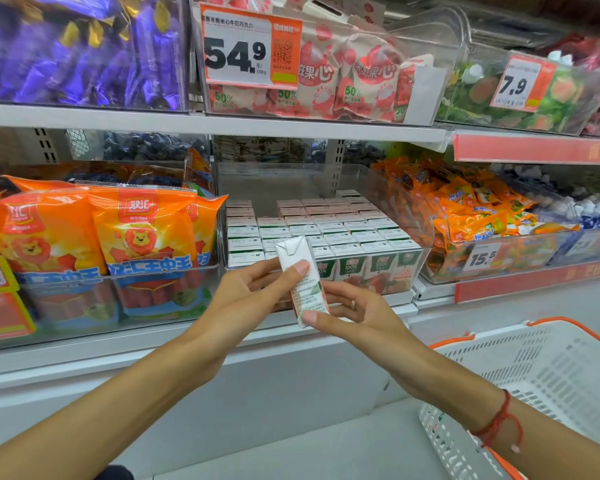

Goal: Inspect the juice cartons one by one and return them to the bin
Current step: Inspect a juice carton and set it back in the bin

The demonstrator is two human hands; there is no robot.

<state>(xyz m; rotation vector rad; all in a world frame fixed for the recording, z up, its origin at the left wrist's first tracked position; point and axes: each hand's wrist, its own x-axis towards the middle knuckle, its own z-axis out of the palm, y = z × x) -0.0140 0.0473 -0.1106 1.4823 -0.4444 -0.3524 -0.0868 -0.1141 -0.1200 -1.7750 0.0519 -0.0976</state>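
Nearest, a white shopping basket (551, 382) with orange trim hangs at the right forearm. Above it, both hands hold 1 juice carton (303, 282) tilted, its printed side panel turned up toward the eyes, probably so the small print can be read. The left hand (253, 296) pinches its upper part, thumb on the near face; the right hand (354, 311) grips the lower end. Just behind, the clear bin (426, 244) holds the remaining cartons (326, 233) upright in tight rows, with an open slot at its front left.
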